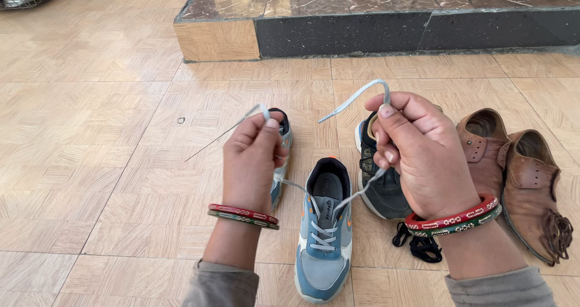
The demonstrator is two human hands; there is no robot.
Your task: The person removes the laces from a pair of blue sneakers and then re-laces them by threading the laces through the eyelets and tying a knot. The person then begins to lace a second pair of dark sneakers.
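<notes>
The left hand (251,162) pinches one end of a pale grey shoelace (356,95) between thumb and fingertips, the tip sticking out toward ten o'clock. The right hand (420,156) is clenched around the other end, which loops up over the thumb and points back toward nine o'clock. Both ends run down, taut, to the eyelets of a blue and grey sneaker (324,234) standing at six o'clock between the two wrists, toe toward the person. Red and green bangles (454,219) ring each wrist. Its matching sneaker (281,156) sits partly hidden behind the left hand. A dark grey sneaker (382,192) lies behind the right hand, a black lace (418,243) beside it. At three o'clock rest two worn brown leather shoes (513,174) on the wood-patterned floor (90,162). A stone step (374,32) runs across twelve o'clock.
</notes>
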